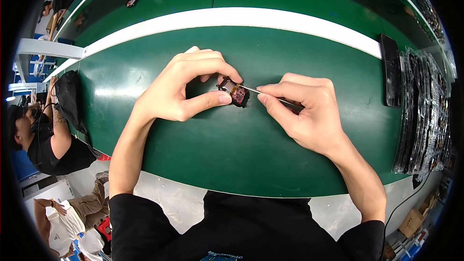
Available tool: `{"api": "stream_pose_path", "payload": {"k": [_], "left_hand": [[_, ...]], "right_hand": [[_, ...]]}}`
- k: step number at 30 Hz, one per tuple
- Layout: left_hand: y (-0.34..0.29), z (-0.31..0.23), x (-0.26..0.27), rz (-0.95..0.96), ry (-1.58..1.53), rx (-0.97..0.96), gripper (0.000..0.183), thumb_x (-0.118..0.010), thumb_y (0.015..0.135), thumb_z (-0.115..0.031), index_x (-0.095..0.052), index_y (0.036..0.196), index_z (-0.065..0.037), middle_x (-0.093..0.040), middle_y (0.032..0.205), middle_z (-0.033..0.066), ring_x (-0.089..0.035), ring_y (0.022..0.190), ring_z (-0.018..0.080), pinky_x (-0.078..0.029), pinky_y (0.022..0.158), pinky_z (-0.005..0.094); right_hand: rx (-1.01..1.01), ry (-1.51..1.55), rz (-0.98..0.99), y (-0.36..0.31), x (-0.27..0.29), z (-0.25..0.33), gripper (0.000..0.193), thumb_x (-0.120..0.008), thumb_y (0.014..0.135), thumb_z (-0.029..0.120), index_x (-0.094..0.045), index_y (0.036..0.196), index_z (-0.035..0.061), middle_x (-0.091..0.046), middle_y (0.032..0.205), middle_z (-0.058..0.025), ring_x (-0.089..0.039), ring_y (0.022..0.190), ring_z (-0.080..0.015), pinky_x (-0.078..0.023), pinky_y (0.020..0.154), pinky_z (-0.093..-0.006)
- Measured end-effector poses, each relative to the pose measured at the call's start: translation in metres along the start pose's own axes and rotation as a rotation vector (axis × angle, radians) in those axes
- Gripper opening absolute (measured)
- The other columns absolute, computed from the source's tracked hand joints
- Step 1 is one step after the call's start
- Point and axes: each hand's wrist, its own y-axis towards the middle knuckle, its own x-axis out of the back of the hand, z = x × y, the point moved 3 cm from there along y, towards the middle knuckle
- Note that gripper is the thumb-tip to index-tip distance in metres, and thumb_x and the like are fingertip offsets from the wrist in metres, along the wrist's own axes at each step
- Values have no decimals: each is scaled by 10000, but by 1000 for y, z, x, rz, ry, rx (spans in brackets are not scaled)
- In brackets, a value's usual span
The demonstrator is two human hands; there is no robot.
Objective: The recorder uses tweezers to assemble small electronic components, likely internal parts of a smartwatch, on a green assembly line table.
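Between the thumb and forefinger of my left hand (186, 84) is a small black electronic module (239, 95). It has a squarish frame at one end and a reddish patch, perhaps a circuit board, at the other. My right hand (309, 106) grips a thin metal tool (258, 92) like a pen, possibly tweezers or a pry tool. The tool's tip meets the module near its middle, close to a small gold-coloured strip. Both hands are just above the green tabletop (232, 154). The far side of the module is partly hidden by my left fingers.
Stacked clear plastic trays (423, 116) stand along the right edge, beside a black flat case (389, 70). A white rail (232, 17) crosses behind my hands; beyond it lies another small part (132, 2). Several people sit or stand at the left, one near a black mesh chair back (70, 99).
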Motion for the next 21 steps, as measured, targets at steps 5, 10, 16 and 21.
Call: {"api": "stream_pose_path", "payload": {"k": [5, 10, 16, 21], "left_hand": [[-2, 1, 0, -17, 12, -29, 367, -888, 815, -226, -824, 1139, -66, -780, 985, 45, -620, 828, 212, -434, 785, 345], [2, -2, 0, -2, 12, 7, 363, -896, 809, -223, -826, 1129, -67, -777, 982, 44, -607, 819, 201, -433, 786, 346], [-2, -3, 0, -15, -12, 35, 458, -943, 753, -185, -814, 1177, -72, -730, 931, 33, -565, 789, 191, -427, 794, 349], [-1, -3, -5, -51, 9, 111, 570, -995, 732, -189, -806, 1262, -97, -697, 914, 25, -554, 809, 180, -437, 843, 349]], "right_hand": [[-4, 5, -18, 0, 0, 2, 138, -835, 910, -29, -867, 1043, -13, -660, 681, -57, -552, 544, -110, -372, 495, -310], [104, -43, -17, -1, 1, -2, 108, -817, 893, -33, -845, 995, -15, -658, 685, -72, -571, 528, -154, -393, 478, -324], [112, -101, -76, -4, 7, 4, 76, -826, 870, -12, -825, 947, -11, -651, 693, -66, -582, 519, -161, -414, 466, -327], [19, -8, -210, 2, 11, -8, 162, -858, 922, 39, -852, 1083, 39, -698, 748, -30, -574, 527, -124, -428, 484, -302]]}}
